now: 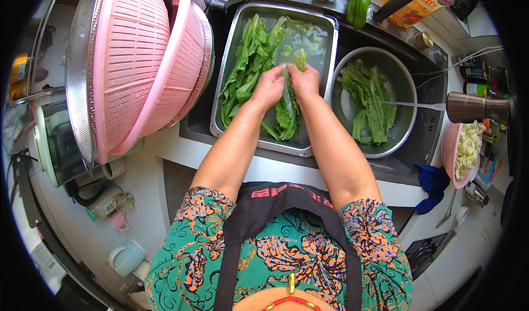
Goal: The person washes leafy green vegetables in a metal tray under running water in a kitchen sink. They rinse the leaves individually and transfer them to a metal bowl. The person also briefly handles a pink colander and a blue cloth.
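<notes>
My left hand [269,86] and my right hand [305,81] both grip one long green lettuce leaf [288,108]. They meet near its upper part, above a rectangular steel tray [332,48] of water. More wet leaves [252,56] are heaped along the tray's left side, and loose bits float at the top. In the round steel basin [407,73] to the right lie several leaves [370,104]. A thin stream of water [413,104] runs onto them from a metal faucet spout [467,107].
Tilted pink plastic colanders [132,63] and a steel mesh strainer [80,75] rise high at the left. A green pepper [358,6] lies on the sink's back ledge. At the right are a pink basket [451,154] of pale shredded vegetable [469,149] and a blue cloth [432,187].
</notes>
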`<state>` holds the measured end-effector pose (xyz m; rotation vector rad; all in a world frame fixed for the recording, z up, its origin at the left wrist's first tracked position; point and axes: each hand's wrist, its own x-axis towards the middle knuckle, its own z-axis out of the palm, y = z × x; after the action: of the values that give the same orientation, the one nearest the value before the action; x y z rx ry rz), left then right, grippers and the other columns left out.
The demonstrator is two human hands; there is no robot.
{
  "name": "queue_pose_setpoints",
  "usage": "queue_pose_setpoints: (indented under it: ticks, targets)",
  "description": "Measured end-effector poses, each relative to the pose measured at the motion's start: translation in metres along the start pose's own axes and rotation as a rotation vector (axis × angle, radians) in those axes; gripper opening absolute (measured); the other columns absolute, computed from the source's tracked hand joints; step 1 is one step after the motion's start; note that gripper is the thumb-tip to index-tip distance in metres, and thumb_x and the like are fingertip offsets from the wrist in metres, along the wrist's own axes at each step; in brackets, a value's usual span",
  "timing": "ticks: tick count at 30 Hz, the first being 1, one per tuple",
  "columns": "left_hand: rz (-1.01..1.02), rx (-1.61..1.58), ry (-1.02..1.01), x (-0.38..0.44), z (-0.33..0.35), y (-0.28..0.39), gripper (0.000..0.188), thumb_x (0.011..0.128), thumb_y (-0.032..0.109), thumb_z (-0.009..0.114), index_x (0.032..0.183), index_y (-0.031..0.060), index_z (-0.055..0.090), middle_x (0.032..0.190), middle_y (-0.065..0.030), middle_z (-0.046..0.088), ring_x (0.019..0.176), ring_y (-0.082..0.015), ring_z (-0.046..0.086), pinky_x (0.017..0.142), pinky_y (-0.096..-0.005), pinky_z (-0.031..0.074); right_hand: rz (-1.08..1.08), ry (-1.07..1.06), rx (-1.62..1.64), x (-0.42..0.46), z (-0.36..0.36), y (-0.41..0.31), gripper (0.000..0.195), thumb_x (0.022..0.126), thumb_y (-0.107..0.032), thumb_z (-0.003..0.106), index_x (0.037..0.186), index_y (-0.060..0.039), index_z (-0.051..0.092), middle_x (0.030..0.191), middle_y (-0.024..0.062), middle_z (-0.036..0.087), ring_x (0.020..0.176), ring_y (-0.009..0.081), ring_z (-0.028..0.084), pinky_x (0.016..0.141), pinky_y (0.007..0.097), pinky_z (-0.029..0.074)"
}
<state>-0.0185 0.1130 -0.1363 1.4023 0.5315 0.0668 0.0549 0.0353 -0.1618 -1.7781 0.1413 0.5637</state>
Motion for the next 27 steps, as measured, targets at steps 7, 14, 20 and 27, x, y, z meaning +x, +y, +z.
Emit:
queue_pose_setpoints:
  ticks: [7, 14, 20, 27]
  targets:
    - [-0.004, 0.059, 0.039, 0.001, -0.001, -0.006, 0.035, 0.085, -0.002, 0.041, 0.118, -0.0019, 0.051, 0.105, -0.0067, 0.06, 0.093, -0.0104, 0.055, 0.083, -0.023, 0.043, -0.012, -0.046, -0.078, -0.008, -0.003, -0.008, 0.015, 0.072, -0.01, 0.065, 0.081, 0.0012, 0.062, 0.062, 0.0029, 0.057, 0.048, 0.0101, 0.048, 0.044, 0.0265, 0.037]
    - [-0.015, 0.064, 0.066, 0.002, -0.001, -0.004, 0.036, 0.085, -0.003, 0.04, 0.119, -0.0026, 0.05, 0.109, -0.008, 0.059, 0.097, -0.0115, 0.054, 0.085, -0.0234, 0.042, 0.004, -0.136, -0.009, -0.011, -0.004, -0.005, 0.024, 0.066, -0.008, 0.065, 0.088, 0.002, 0.064, 0.074, 0.0121, 0.065, 0.067, 0.0203, 0.061, 0.063, 0.0324, 0.047]
    - [-0.022, 0.06, 0.062, 0.0, -0.002, 0.0, 0.037, 0.085, -0.004, 0.039, 0.121, -0.0029, 0.049, 0.112, -0.0084, 0.058, 0.098, -0.0116, 0.054, 0.088, -0.0237, 0.041, 0.219, -0.153, 0.22, -0.019, -0.008, -0.031, 0.014, 0.068, -0.004, 0.062, 0.081, -0.0005, 0.061, 0.064, 0.0027, 0.057, 0.05, 0.0096, 0.049, 0.045, 0.0236, 0.037]
    - [0.029, 0.098, 0.076, 0.005, -0.004, -0.015, 0.038, 0.085, -0.004, 0.04, 0.122, -0.0029, 0.048, 0.112, -0.008, 0.058, 0.1, -0.0117, 0.054, 0.088, -0.0241, 0.041, 0.043, -0.131, 0.034, -0.021, -0.007, -0.02, 0.024, 0.065, -0.007, 0.065, 0.087, 0.0021, 0.064, 0.075, 0.0097, 0.064, 0.065, 0.0163, 0.059, 0.06, 0.0297, 0.046]
